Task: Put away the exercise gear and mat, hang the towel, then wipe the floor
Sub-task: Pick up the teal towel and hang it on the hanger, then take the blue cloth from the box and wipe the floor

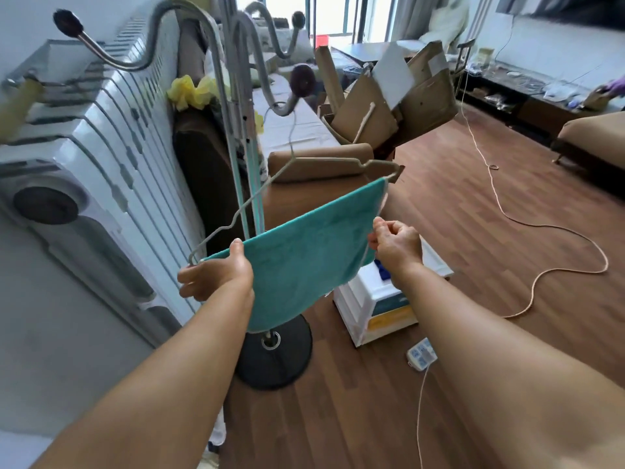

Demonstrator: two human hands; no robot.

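Observation:
A teal towel (304,258) hangs folded over the bottom bar of a thin wire hanger (324,160). The hanger's hook sits on a lower arm of the metal coat stand (236,96). My left hand (216,272) grips the towel's near corner together with the hanger's end. My right hand (395,245) pinches the towel's right edge, fingers closed on the cloth. The towel's lower part drapes in front of the stand's pole.
The stand's round black base (280,357) is on the wood floor. A white air conditioner (84,198) stands at left, a brown sofa (304,184) behind. A white box (378,299), a power strip (422,357) and a long cord (541,231) lie on the floor. Cardboard (389,103) is piled beyond.

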